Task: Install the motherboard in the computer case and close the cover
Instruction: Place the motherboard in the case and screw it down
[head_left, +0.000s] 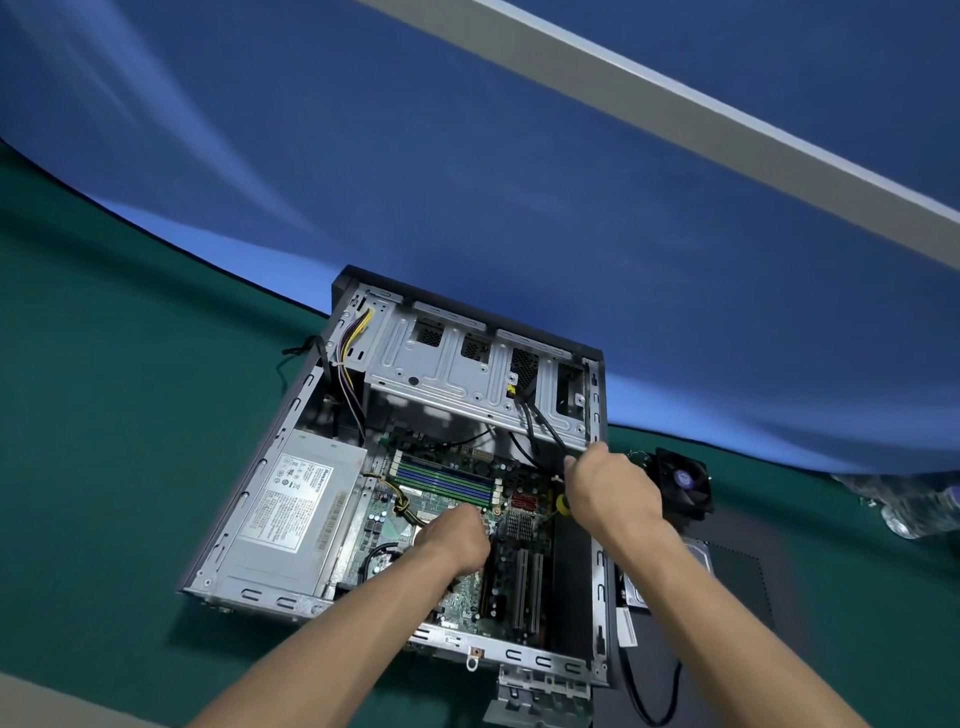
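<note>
A: Green cloth (104, 415) covers the table, blue backdrop (467, 156) behind it. Where's the board?

B: Motherboard (519, 566) lies inside the open computer case (602, 597), which is flat on the cloth with its open side up. Board sits in the right half of the case floor; blue and green memory slots (447, 480) at its far end, black expansion slots (524, 587) at the near end.

A: Hands?

B: Left hand (457, 535) is down on the middle of the board, fingers curled; what they hold is hidden, so I cannot tell. Right hand (613, 488) is at the case's right wall, fingers pinched round black cables (540, 421) that run up to the drive cage (467, 364). A yellow round part (562, 505) shows just under that hand; can't tell what it is.

A: Rest of the case?

B: Power supply (296, 509), grey with a white label, fills the left side. Yellow, purple and white wires (348, 358) rise along the far left corner.

A: Outside it?

B: Black cooler fan (683, 480) on the cloth just right of the case. Dark panel (727, 597) lies flat near the right arm, a silver drive (696, 551) partly on it. Clear plastic bottles (909, 504) at the far right edge, blurred.
</note>
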